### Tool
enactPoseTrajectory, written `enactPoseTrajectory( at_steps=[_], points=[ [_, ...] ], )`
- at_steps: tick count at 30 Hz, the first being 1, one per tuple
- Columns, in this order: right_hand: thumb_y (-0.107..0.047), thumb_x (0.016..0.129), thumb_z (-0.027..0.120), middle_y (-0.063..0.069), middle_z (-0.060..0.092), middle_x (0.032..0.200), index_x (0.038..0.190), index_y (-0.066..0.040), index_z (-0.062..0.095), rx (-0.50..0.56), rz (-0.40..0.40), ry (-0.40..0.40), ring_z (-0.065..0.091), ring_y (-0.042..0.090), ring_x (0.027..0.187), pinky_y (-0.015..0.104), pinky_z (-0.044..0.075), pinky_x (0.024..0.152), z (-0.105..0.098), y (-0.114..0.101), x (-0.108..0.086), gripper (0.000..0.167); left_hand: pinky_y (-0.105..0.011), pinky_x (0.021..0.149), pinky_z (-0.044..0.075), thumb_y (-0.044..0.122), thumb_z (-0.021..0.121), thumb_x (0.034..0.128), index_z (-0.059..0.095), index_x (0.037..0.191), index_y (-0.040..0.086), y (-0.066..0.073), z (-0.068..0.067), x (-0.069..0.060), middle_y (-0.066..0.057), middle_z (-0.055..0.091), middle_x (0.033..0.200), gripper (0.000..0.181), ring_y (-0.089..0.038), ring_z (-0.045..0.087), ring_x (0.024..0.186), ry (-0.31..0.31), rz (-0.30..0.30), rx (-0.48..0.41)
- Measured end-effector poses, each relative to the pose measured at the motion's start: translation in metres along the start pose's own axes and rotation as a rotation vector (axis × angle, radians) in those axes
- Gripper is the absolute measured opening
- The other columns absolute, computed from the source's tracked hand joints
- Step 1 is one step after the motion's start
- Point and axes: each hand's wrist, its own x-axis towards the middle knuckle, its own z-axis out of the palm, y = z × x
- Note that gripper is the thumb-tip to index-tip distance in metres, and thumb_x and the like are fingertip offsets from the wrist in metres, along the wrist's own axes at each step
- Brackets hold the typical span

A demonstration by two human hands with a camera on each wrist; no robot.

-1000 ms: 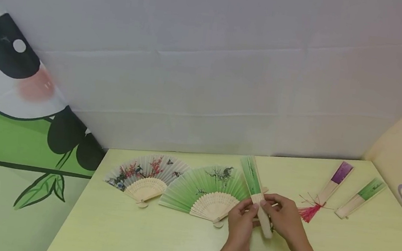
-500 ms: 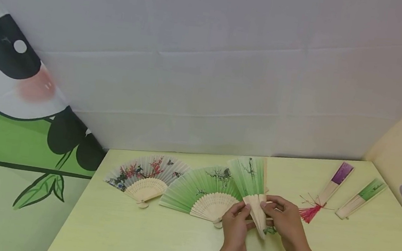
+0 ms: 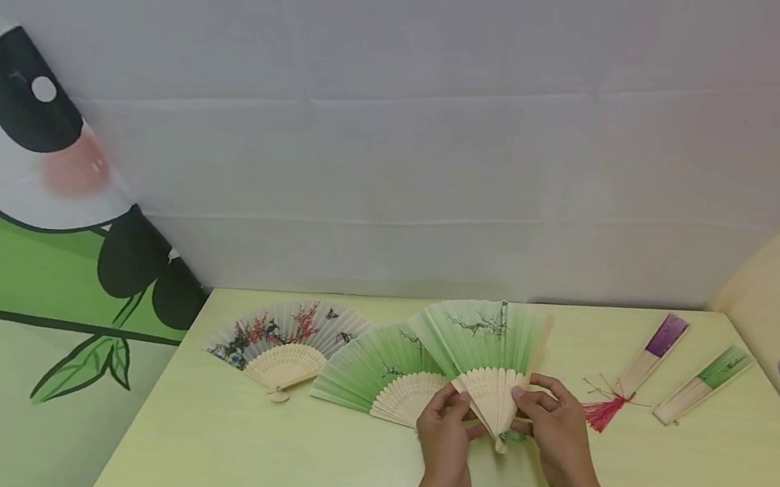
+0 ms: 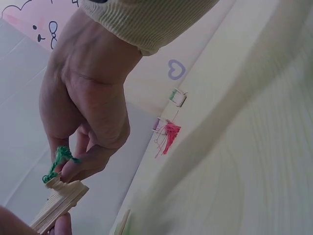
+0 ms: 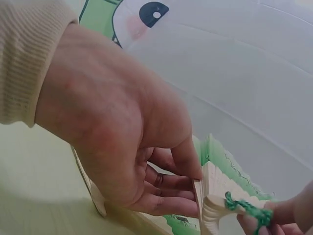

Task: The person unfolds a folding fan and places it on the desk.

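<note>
Head view: the half-spread green fan (image 3: 482, 354) is over the tabletop (image 3: 275, 465), left hand (image 3: 445, 449) and right hand (image 3: 559, 439) pinching its ribs (image 3: 489, 387) from either side, fingers (image 3: 546, 399) curled snug. From here it looks light, the leaf (image 3: 470, 328) delicate; those stiffer ribs seem the safer hold.

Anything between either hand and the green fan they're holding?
Nothing visible: the left hand and right hand both grip the held fan directly. The other green fan lies partly behind it in the head view, not in between.
</note>
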Motion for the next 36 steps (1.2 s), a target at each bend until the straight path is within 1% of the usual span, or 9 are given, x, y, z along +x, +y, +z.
enactPoseTrajectory(
  at_steps=[4,9,12,16,20,24,28,32,36],
  points=[
    [0.000,0.105,0.061,-0.006,0.072,0.082,0.134,0.005,0.048,0.098,-0.002,0.025,0.072,0.008,0.078,0.027,0.065,0.070,0.004,-0.001,-0.002,0.032,-0.020,0.059,0.058,-0.001,0.059,0.1029,0.062,0.128,-0.013,0.004,-0.004,0.000,-0.008,0.055,0.098,0.028,-0.012,0.062,0.075,0.013,0.031,-0.029],
    [0.000,0.106,0.061,-0.007,0.071,0.080,0.127,0.001,0.049,0.154,0.002,0.045,0.072,0.008,0.077,0.026,0.065,0.072,0.010,0.000,-0.006,0.024,-0.020,0.060,0.058,-0.001,0.057,0.1041,0.060,0.127,-0.014,0.008,-0.010,0.002,-0.008,0.054,0.099,0.027,-0.011,0.061,0.075,0.007,0.043,-0.050],
    [-0.001,0.106,0.062,-0.007,0.071,0.080,0.123,-0.001,0.048,0.179,0.003,0.049,0.072,0.008,0.075,0.026,0.064,0.071,0.013,0.002,-0.008,0.022,-0.021,0.061,0.058,-0.001,0.056,0.1048,0.059,0.127,-0.014,0.011,-0.014,0.003,-0.007,0.055,0.099,0.026,-0.012,0.061,0.078,0.011,0.048,-0.059],
    [-0.003,0.106,0.061,-0.008,0.071,0.083,0.123,-0.002,0.046,0.212,0.009,0.044,0.072,0.008,0.079,0.026,0.064,0.073,0.019,0.005,-0.011,0.023,-0.022,0.064,0.059,0.000,0.055,0.1062,0.056,0.126,-0.013,0.015,-0.022,0.004,-0.007,0.056,0.101,0.024,-0.014,0.060,0.084,0.021,0.040,-0.081],
    [-0.002,0.106,0.061,-0.008,0.070,0.083,0.122,-0.002,0.046,0.258,0.017,0.046,0.072,0.007,0.082,0.025,0.064,0.076,0.027,0.006,-0.014,0.021,-0.023,0.067,0.060,0.000,0.053,0.1070,0.054,0.122,-0.009,0.019,-0.030,0.005,-0.007,0.055,0.102,0.018,-0.015,0.061,0.085,0.029,0.026,-0.110],
    [-0.001,0.106,0.061,-0.007,0.067,0.083,0.120,-0.001,0.048,0.303,0.017,0.043,0.071,0.007,0.083,0.024,0.064,0.076,0.037,0.008,-0.017,0.019,-0.024,0.070,0.061,0.000,0.052,0.1074,0.050,0.116,-0.004,0.024,-0.039,0.005,-0.007,0.053,0.101,0.010,-0.016,0.061,0.085,0.043,0.032,-0.135],
    [0.002,0.106,0.060,-0.004,0.061,0.083,0.117,0.000,0.048,0.331,0.019,0.046,0.068,0.008,0.083,0.025,0.064,0.076,0.048,0.009,-0.023,0.016,-0.025,0.073,0.061,0.001,0.049,0.1090,0.047,0.114,-0.001,0.029,-0.048,0.003,-0.008,0.053,0.106,0.006,-0.017,0.061,0.089,0.065,0.036,-0.145],
    [0.006,0.106,0.057,0.000,0.056,0.086,0.112,0.000,0.048,0.370,0.010,0.040,0.069,0.009,0.090,0.030,0.065,0.079,0.061,0.011,-0.028,0.012,-0.029,0.077,0.062,0.002,0.046,0.1105,0.045,0.114,0.002,0.036,-0.057,0.001,-0.009,0.053,0.110,0.004,-0.017,0.059,0.093,0.105,0.034,-0.144],
    [0.006,0.106,0.055,0.007,0.062,0.101,0.109,0.002,0.045,0.382,0.004,0.020,0.071,0.014,0.103,0.034,0.065,0.084,0.071,0.012,-0.034,0.011,-0.030,0.080,0.062,0.003,0.047,0.1106,0.044,0.114,0.004,0.042,-0.067,0.000,-0.008,0.053,0.110,0.004,-0.017,0.058,0.093,0.146,0.033,-0.135]
  ],
)
